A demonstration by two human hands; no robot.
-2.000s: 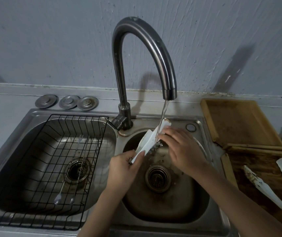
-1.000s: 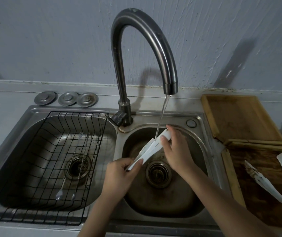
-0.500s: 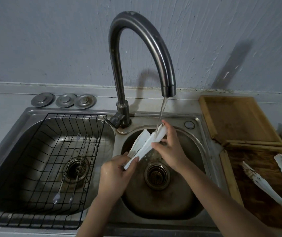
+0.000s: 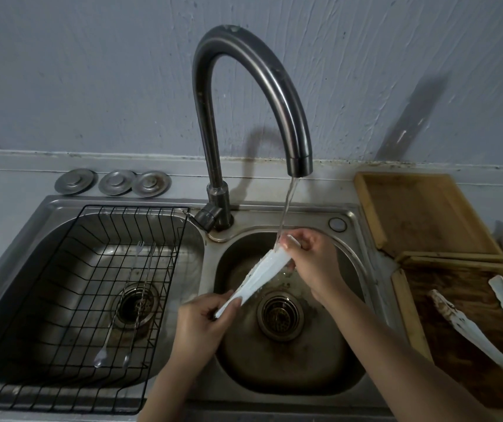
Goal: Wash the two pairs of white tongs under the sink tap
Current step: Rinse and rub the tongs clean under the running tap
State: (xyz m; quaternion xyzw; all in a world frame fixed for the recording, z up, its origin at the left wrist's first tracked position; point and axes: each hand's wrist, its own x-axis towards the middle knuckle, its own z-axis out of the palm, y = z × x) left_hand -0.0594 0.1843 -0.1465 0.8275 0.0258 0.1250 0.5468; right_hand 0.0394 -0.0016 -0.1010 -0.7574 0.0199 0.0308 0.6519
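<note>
a: item one, first pair of tongs point(image 4: 260, 274). where are you holding it?

b: you are holding it over the right basin point(image 4: 286, 370), slanted. your left hand point(image 4: 203, 322) is clamped around the low end, and your right hand point(image 4: 311, 263) is pinching the high end, thumb on top, right under the stream point(image 4: 286, 208) from the tap point(image 4: 253, 95). the water is landing just at your right fingertips.

a: item two, second pair of tongs point(image 4: 484, 333)?

b: it is lying on the dark wooden board point(image 4: 457, 360) to your right, well apart from the basin, arms spread, brown residue on the near arm. it is looking not yet washed.

a: other stock?

b: wire rack point(image 4: 70, 300) in the left basin with two long thin utensils point(image 4: 125, 303) in it; three metal discs point(image 4: 113, 181) behind; a lighter wooden tray point(image 4: 420, 214) by the wall.

a: how should you be doing this step?

b: the stream is thin, so you are likely needing to slide the pair lengthwise through it while rubbing each arm with your right fingers. you are probably wanting to let the arms spring apart so the inner faces get rinsed. wet plastic is likely slippery, so keeping the left grip firm seems wise.
</note>
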